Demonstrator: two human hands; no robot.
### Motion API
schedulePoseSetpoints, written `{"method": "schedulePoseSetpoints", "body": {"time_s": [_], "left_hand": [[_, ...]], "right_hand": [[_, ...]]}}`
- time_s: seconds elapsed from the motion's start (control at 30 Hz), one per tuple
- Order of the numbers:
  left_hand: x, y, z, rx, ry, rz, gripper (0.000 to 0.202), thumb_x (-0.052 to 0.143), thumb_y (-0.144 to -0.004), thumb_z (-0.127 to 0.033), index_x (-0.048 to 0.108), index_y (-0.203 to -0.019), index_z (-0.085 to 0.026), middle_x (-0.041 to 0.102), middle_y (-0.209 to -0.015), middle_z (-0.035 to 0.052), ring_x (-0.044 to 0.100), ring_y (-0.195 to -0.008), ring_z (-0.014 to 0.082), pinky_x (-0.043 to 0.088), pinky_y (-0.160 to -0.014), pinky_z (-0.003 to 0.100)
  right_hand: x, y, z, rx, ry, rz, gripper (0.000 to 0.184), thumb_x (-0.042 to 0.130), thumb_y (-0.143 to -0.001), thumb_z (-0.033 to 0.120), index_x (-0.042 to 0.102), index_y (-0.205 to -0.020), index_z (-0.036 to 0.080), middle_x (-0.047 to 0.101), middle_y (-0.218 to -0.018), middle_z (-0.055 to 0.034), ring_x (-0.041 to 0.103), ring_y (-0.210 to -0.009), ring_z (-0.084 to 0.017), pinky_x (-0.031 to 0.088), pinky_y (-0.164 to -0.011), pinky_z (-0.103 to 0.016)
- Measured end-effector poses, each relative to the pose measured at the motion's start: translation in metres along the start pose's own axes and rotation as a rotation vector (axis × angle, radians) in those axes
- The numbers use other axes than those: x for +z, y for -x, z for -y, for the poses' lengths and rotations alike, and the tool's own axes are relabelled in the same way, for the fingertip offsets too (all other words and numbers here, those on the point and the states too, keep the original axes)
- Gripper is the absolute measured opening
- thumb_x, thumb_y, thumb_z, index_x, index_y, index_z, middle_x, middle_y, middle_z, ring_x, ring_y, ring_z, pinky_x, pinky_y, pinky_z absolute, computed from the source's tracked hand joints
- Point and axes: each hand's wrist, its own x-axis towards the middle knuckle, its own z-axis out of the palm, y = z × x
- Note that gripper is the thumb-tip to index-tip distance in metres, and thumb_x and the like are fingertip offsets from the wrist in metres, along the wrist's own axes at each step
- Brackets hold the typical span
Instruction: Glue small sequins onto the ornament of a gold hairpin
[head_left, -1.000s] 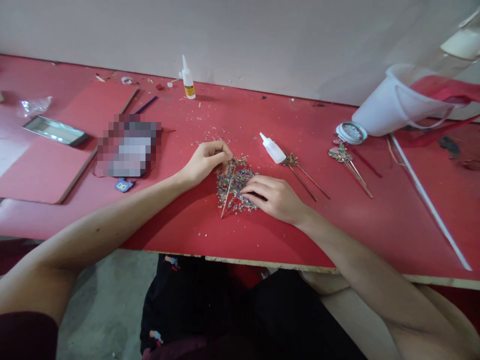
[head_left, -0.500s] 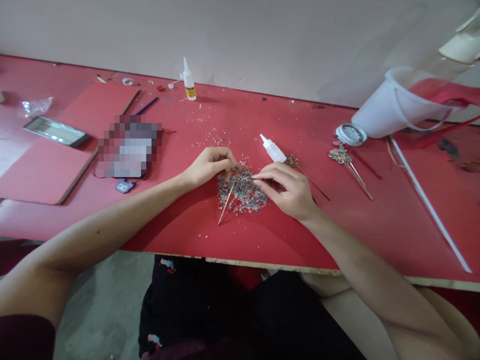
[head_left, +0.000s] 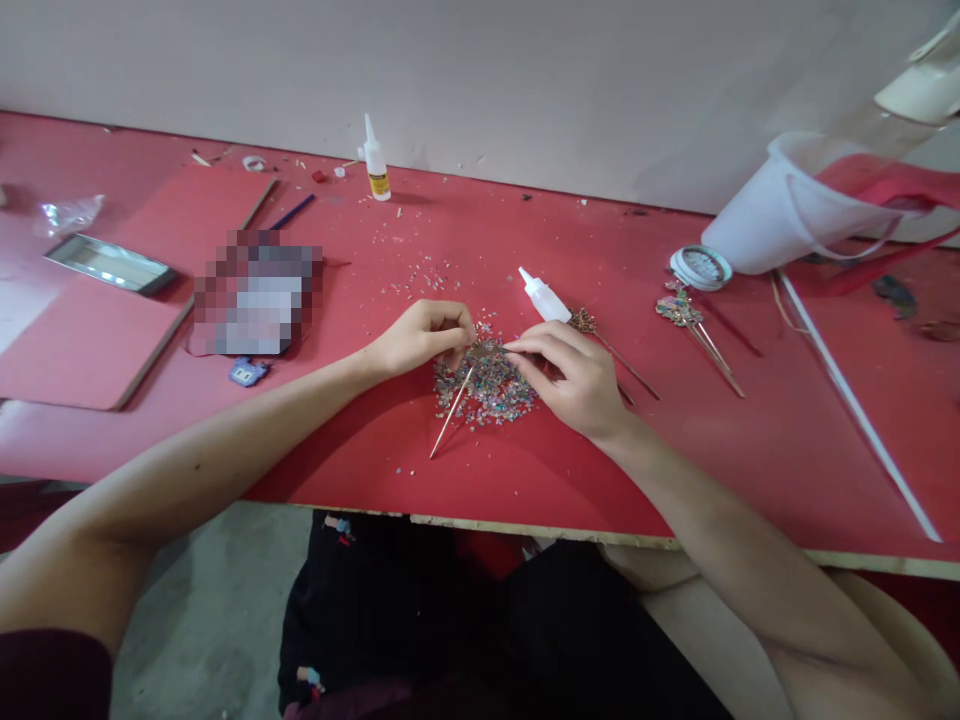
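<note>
A gold hairpin [head_left: 452,412] slants over the pile of small shiny coloured chips [head_left: 499,393], its prong pointing down and left. My left hand [head_left: 429,335] is closed around its upper end. From the right, my right hand [head_left: 574,375] makes a pinch at the hairpin's head. What lies between those fingertips is too small to make out. Just beyond my right hand lie a white glue bottle [head_left: 545,297], tipped on its side, and another hairpin [head_left: 583,321], partly hidden by the hand.
A second glue bottle [head_left: 377,165] stands upright near the wall. At right are a decorated hairpin [head_left: 680,307], a small round tub [head_left: 701,268] and a white bucket [head_left: 780,210]. On the left lie red boards [head_left: 82,340], a narrow box [head_left: 109,264] and a blurred-out item [head_left: 259,300].
The hairpin's prong tip has swung slightly down and left. My left hand has shifted a little, and my right hand stays near the hairpin's head, still pinching.
</note>
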Motion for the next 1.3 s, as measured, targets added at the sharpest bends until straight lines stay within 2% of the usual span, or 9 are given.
{"method": "schedulePoseSetpoints", "body": {"time_s": [0.87,1.3], "left_hand": [[0.0002,0.0008,-0.0024,-0.022,-0.005,0.010,0.010,0.052,-0.078,-0.018,0.056,-0.070,-0.013,0.057,-0.048,-0.0013,0.051,-0.044,0.0067,0.040,-0.046,0.018],[-0.0006,0.0001,-0.0022,-0.019,0.003,0.021,0.011,0.051,-0.079,-0.016,0.056,-0.070,-0.012,0.057,-0.048,-0.0017,0.052,-0.044,0.0061,0.041,-0.046,0.017]], "right_hand": [[0.0016,-0.0001,-0.0024,-0.058,0.022,-0.024,0.012,0.059,-0.088,0.018,0.064,-0.098,0.021,0.065,-0.091,-0.0044,0.062,-0.083,-0.015,0.051,-0.076,-0.031],[0.0021,0.0004,-0.0021,-0.036,-0.004,-0.027,0.013,0.061,-0.087,0.017,0.065,-0.099,0.020,0.065,-0.091,-0.0043,0.062,-0.081,-0.014,0.052,-0.073,-0.029]]}}
